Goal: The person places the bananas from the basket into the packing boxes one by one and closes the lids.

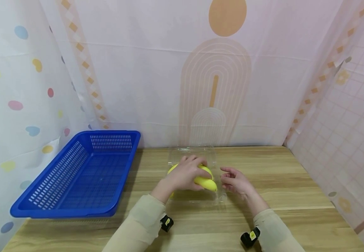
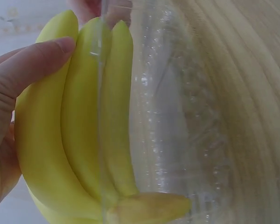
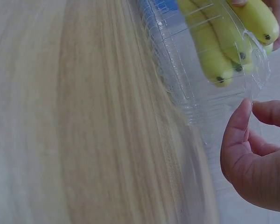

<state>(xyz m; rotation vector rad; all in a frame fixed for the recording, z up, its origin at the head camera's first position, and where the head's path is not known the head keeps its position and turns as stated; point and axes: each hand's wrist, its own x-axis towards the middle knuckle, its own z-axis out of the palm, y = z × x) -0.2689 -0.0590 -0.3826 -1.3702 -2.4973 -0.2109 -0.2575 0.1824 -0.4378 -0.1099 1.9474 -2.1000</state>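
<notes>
A bunch of yellow bananas [image 1: 205,182] sits partly inside a clear plastic container [image 1: 197,200] on the table. My left hand [image 1: 186,174] grips the bunch from above. In the left wrist view, the thumb of my left hand [image 2: 23,70] presses on the outermost banana, and the stem of the bananas [image 2: 84,121] lies low inside the clear wall. My right hand [image 1: 236,182] is at the container's right side. The right wrist view shows my right hand [image 3: 259,163] pinching the rim of the container [image 3: 177,70] between thumb and forefinger, near the dark banana tips [image 3: 219,70].
To the left stands a blue plastic basket [image 1: 116,185] with slotted sides, nothing visible in it. The container's clear lid [image 1: 191,151] lies folded back towards the curtain [image 1: 156,87] behind. Wood-grain tabletop [image 1: 279,189] extends to the right, up to another patterned curtain [image 1: 342,140].
</notes>
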